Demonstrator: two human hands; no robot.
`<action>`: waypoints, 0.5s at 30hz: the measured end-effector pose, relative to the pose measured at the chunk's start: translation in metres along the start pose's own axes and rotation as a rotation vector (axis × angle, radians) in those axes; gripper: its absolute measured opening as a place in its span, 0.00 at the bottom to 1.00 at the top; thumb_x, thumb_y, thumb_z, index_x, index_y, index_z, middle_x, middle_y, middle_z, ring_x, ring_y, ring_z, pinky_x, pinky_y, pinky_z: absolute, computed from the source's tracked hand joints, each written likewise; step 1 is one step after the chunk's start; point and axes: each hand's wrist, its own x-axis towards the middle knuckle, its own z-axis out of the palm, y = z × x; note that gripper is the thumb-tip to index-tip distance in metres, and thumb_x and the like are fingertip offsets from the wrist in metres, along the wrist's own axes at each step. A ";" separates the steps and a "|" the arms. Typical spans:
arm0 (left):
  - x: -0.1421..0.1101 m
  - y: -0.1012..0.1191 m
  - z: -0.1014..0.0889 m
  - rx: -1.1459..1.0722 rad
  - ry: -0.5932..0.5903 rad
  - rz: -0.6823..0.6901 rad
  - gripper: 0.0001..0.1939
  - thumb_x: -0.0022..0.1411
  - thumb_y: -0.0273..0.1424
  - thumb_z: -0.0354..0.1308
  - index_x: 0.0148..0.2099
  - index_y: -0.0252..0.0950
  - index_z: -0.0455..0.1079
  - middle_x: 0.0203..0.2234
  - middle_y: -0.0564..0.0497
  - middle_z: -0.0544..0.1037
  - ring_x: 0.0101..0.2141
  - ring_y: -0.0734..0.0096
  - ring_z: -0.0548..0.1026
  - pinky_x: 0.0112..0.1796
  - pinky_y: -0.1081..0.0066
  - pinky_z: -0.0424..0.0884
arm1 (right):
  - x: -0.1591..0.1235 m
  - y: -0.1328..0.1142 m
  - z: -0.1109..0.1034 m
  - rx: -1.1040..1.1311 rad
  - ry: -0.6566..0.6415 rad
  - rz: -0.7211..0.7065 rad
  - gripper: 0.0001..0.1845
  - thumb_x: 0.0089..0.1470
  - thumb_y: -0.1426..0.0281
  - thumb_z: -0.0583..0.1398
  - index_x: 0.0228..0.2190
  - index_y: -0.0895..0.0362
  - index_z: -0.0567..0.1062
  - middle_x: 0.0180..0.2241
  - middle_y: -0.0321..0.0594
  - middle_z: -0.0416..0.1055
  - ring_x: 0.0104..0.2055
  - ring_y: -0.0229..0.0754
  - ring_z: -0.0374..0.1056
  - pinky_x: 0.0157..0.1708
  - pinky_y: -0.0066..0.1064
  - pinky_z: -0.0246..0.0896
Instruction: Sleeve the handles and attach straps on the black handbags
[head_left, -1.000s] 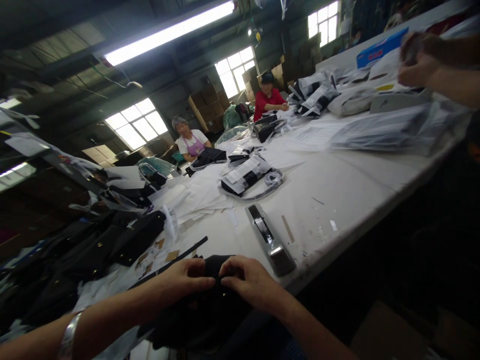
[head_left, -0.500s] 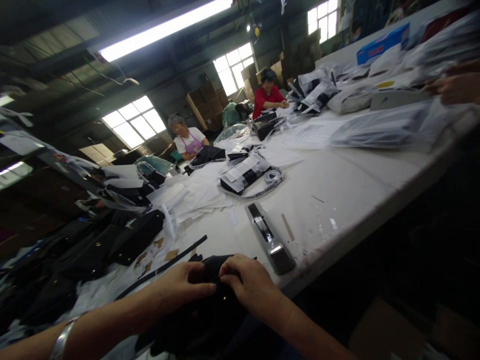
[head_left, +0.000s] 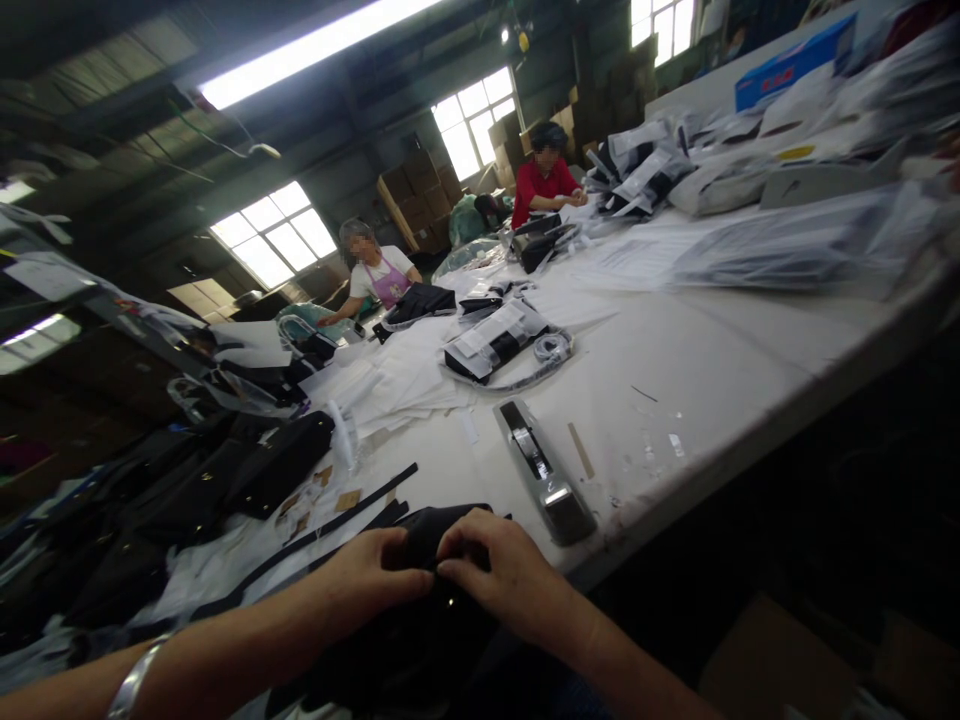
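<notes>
Both my hands grip a black bag (head_left: 427, 625) at the near edge of the white table (head_left: 712, 370). My left hand (head_left: 367, 575) is closed on the bag's top edge, thumb and fingers pinching the dark material. My right hand (head_left: 502, 575) is closed on the same edge just to the right, its fingertips meeting those of the left. A silver bracelet (head_left: 135, 680) sits on my left wrist. A long black strap (head_left: 337, 530) lies on the table just beyond my left hand.
A metal tape dispenser (head_left: 544, 470) lies right of my hands. Black bags (head_left: 277, 465) are piled at left. Wrapped bags and papers (head_left: 502, 345) cover the middle and far right. Two other people (head_left: 375, 275) (head_left: 547, 180) sit at the far side.
My hands have kept their pinch on the bag and shifted slightly. The view has tilted a little, and another person's hand at the top right has left the frame.
</notes>
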 end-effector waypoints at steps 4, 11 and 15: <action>0.000 -0.003 0.005 0.007 0.051 0.004 0.12 0.49 0.29 0.61 0.39 0.33 0.73 0.24 0.55 0.78 0.23 0.72 0.74 0.23 0.76 0.67 | -0.002 0.002 0.001 0.027 -0.010 0.011 0.06 0.50 0.74 0.65 0.32 0.53 0.78 0.32 0.32 0.71 0.32 0.34 0.67 0.34 0.25 0.61; 0.001 -0.016 0.007 0.001 0.052 0.150 0.14 0.48 0.28 0.60 0.41 0.33 0.74 0.32 0.51 0.81 0.34 0.62 0.78 0.34 0.72 0.72 | -0.008 -0.001 0.001 0.073 -0.034 0.023 0.08 0.50 0.74 0.64 0.35 0.53 0.76 0.34 0.32 0.71 0.33 0.34 0.67 0.35 0.25 0.62; -0.001 -0.020 0.011 -0.057 0.052 0.202 0.15 0.51 0.28 0.60 0.43 0.32 0.74 0.33 0.50 0.81 0.36 0.60 0.78 0.36 0.70 0.72 | -0.010 -0.002 0.001 0.079 -0.058 0.038 0.10 0.50 0.75 0.63 0.36 0.53 0.75 0.34 0.31 0.69 0.31 0.34 0.65 0.34 0.25 0.62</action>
